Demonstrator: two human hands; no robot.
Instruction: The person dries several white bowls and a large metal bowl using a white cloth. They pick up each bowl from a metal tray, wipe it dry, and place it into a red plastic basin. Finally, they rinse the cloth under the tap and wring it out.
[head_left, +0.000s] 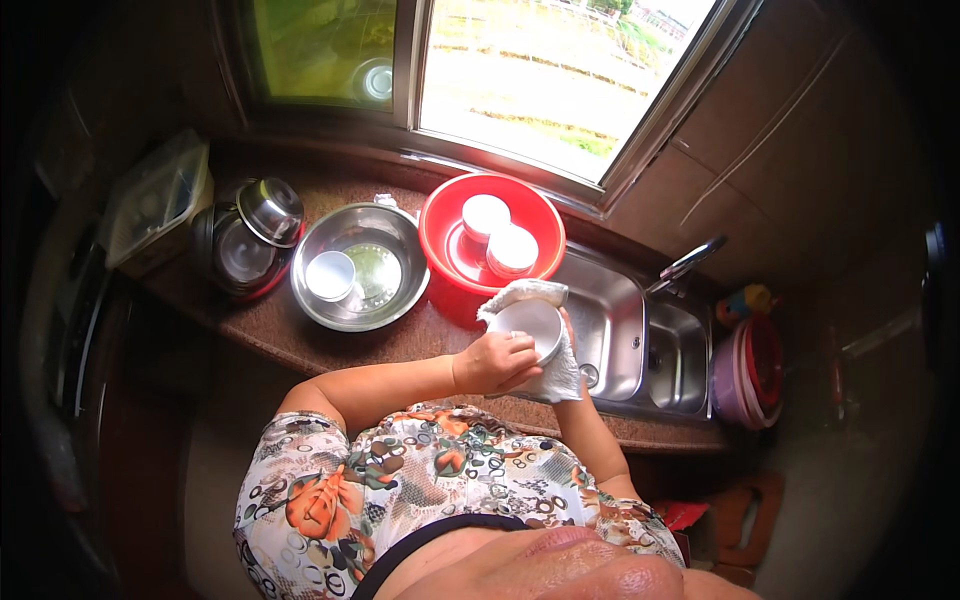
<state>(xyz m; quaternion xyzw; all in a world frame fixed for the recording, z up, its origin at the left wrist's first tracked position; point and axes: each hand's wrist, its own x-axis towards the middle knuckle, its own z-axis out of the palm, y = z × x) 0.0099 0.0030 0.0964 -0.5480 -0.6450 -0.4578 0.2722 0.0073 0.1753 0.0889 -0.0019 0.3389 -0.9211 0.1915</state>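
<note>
In front of my chest, a white bowl (531, 328) is tilted with its hollow side facing up towards me. My left hand (499, 361) grips its near left rim, fingers curled over the edge. A white cloth (561, 377) wraps around the bowl's outside and stands up past its far rim. From the right, my right hand (568, 330) supports bowl and cloth; most of it is hidden behind them. Just beyond is a red plastic basin (553, 255) holding white bowls (513, 247). To its left, a stainless steel basin (409, 281) contains one white bowl (330, 276).
A double steel sink (611, 330) with a faucet (686, 264) lies at the right. Nested plastic basins (739, 375) stand beyond it. Metal bowls (271, 212) and a translucent plastic bin (161, 199) occupy the counter's left end. A window (525, 82) is behind the counter.
</note>
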